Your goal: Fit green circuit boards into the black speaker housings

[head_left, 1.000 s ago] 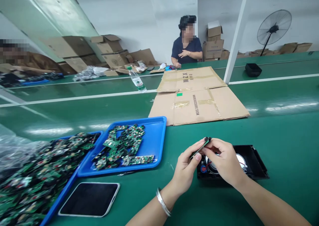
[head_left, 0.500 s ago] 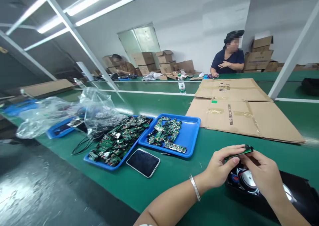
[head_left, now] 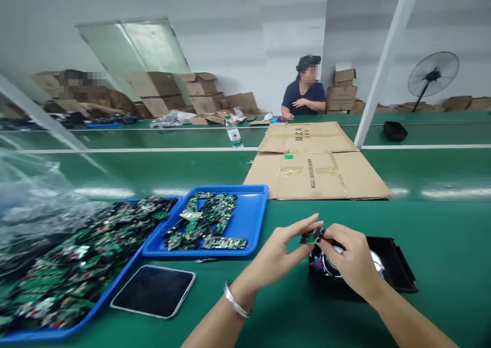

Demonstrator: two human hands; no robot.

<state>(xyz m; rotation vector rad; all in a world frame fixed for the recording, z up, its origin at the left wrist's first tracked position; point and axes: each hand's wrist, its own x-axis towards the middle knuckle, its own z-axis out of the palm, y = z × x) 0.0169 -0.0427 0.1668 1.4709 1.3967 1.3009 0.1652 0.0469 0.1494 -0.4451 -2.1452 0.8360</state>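
A small green circuit board [head_left: 309, 237] is held up in front of me between both hands. My left hand [head_left: 276, 251] has its thumb below and its fingers above the board's left end. My right hand [head_left: 351, 258] pinches the board's right end, where a dark part shows. Beneath my hands a black speaker housing [head_left: 397, 263] lies on the green bench, its inside facing up. Two round silver speaker backs show in it, partly covered by my right hand. A small red and blue part [head_left: 318, 264] sits at its left end.
Left of my hands, a blue tray [head_left: 251, 225] and a fuller one [head_left: 82, 320] hold circuit boards. A phone [head_left: 155, 291] lies in front. Flattened cardboard [head_left: 326, 174] and a bottle [head_left: 233, 133] are farther back. A person [head_left: 305, 90] sits across the bench, another at far left.
My view has swung to the right, bringing a standing fan into sight. Both hands still hold the circuit board above the speaker housing, and the board's tilt has shifted.
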